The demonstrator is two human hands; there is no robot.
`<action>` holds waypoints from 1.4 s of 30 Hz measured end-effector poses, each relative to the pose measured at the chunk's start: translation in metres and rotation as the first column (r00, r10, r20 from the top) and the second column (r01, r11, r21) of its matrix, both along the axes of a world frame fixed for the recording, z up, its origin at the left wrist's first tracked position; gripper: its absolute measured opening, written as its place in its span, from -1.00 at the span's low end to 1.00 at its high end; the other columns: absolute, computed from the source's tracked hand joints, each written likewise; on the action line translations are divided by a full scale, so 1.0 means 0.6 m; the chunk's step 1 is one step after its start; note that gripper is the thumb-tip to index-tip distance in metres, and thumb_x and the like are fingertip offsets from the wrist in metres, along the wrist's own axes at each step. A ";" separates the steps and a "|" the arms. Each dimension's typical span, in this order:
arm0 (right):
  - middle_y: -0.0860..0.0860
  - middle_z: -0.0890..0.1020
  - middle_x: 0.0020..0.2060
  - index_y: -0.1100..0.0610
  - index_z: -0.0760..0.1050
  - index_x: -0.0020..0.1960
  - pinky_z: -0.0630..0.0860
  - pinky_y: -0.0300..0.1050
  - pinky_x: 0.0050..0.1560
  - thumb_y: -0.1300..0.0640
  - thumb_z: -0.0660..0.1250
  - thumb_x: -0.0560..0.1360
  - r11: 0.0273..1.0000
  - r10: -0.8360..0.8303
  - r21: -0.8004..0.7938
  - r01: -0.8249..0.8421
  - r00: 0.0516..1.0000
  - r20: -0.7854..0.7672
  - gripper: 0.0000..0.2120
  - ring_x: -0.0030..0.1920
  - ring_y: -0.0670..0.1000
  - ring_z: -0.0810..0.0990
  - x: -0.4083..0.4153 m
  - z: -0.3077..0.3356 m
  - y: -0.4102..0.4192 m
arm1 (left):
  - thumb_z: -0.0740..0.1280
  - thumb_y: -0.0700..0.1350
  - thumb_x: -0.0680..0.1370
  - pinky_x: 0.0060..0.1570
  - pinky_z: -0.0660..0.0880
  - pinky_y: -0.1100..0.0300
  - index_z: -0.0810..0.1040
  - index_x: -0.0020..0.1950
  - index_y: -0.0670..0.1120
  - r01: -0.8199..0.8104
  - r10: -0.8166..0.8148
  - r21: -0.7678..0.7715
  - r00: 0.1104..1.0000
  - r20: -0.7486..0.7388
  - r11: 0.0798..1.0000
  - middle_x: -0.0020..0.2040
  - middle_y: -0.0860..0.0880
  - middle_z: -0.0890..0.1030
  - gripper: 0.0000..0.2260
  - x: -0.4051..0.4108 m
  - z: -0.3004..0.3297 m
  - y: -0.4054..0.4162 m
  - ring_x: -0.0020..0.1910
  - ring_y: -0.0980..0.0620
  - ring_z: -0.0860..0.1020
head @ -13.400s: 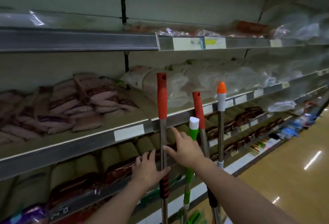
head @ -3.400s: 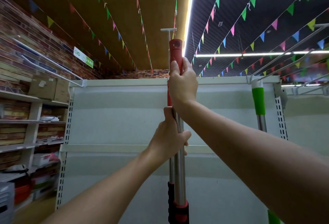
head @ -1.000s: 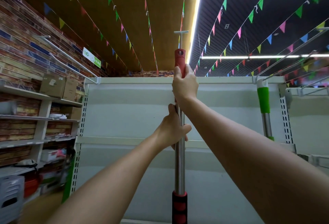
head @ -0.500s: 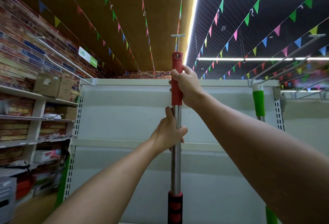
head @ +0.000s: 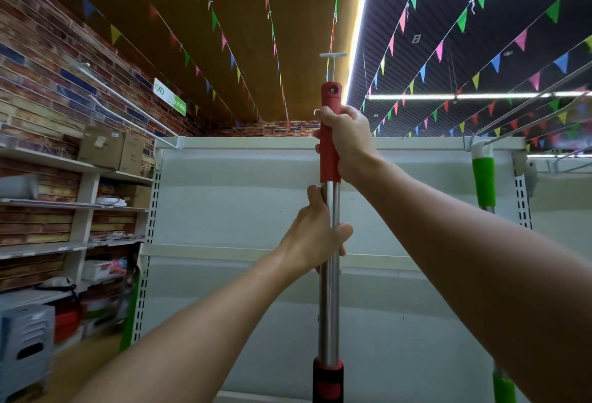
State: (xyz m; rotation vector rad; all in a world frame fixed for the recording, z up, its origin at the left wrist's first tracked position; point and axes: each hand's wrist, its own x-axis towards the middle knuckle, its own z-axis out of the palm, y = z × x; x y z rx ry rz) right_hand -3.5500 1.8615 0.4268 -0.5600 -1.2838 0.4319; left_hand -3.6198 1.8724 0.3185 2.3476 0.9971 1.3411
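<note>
Head view: your right hand [head: 344,143] clenches the red top grip of the pole [head: 330,306], your left hand [head: 315,236] wraps its steel shaft just below, stacked to steady it upright from 6 o'clock to centre. A green-handled pole [head: 483,178] stands at 3 o'clock against white shelving [head: 240,210].

Two upright poles [head: 330,290] [head: 483,178], two hands [head: 315,236] [head: 349,143]

White shelving [head: 240,210] fills the middle. A green-handled pole [head: 483,178] is upright at its right edge, its white cap just under wire rails [head: 528,108]. On the left a brick wall [head: 48,60] carries shelves [head: 41,204] with cardboard boxes [head: 102,149] and a green sign [head: 169,100]. Coloured bunting [head: 464,18] crosses the ceiling beside a light strip [head: 358,34]. Grey stools [head: 25,338] (blurred) sit lower left.
</note>
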 end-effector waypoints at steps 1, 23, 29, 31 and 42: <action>0.10 0.51 -0.17 0.22 0.42 0.14 0.49 -0.14 -0.35 0.23 0.25 0.55 1.000 0.004 0.003 -0.004 1.000 0.006 -0.82 -0.29 -0.01 0.49 0.000 0.000 -0.002 | 0.26 -0.15 0.53 -0.17 0.63 -0.11 0.11 0.28 -0.04 -0.004 0.004 0.001 1.000 -0.007 1.000 -0.26 -0.10 0.60 -0.58 -0.001 -0.001 -0.003 -0.27 -0.11 0.65; 0.13 0.53 -0.20 0.09 0.41 0.31 0.47 -0.12 -0.35 0.19 0.10 0.63 0.957 0.286 0.070 -0.282 0.957 -0.055 -0.72 -0.37 0.03 0.50 0.003 0.013 -0.036 | 0.26 -0.17 0.52 -0.16 0.63 -0.12 0.09 0.30 -0.03 0.039 -0.038 -0.009 0.998 0.050 0.999 -0.21 -0.10 0.53 -0.55 -0.003 -0.022 -0.027 -0.22 -0.16 0.63; 0.08 0.57 -0.13 0.16 0.48 0.17 0.51 -0.05 -0.27 0.16 0.14 0.63 0.978 0.203 0.052 -0.201 0.979 -0.032 -0.80 -0.30 0.05 0.53 0.010 0.026 -0.025 | 0.28 -0.16 0.52 -0.15 0.63 -0.11 0.09 0.25 0.00 0.058 -0.059 0.017 0.997 0.050 0.998 -0.19 -0.09 0.50 -0.57 -0.001 -0.013 -0.014 -0.28 -0.11 0.61; 0.07 0.60 -0.19 0.22 0.53 0.00 0.52 -0.03 -0.20 0.11 0.18 0.62 0.981 0.193 0.037 -0.192 0.980 -0.038 -0.79 -0.26 0.06 0.55 0.011 0.030 -0.021 | 0.28 -0.15 0.52 -0.16 0.63 -0.11 0.09 0.26 0.02 0.053 -0.054 0.023 0.997 0.049 0.998 -0.19 -0.09 0.51 -0.56 -0.002 -0.008 -0.010 -0.27 -0.13 0.62; 0.15 0.61 -0.25 0.26 0.52 -0.20 0.56 0.02 -0.11 0.10 0.28 0.58 0.994 0.077 -0.066 -0.082 0.994 -0.080 -0.74 -0.21 0.12 0.58 0.013 0.048 -0.004 | 0.27 -0.16 0.54 -0.16 0.64 -0.08 0.11 0.26 -0.04 0.022 -0.023 0.031 0.999 0.028 0.999 -0.20 -0.10 0.54 -0.59 -0.001 -0.002 0.011 -0.25 -0.15 0.64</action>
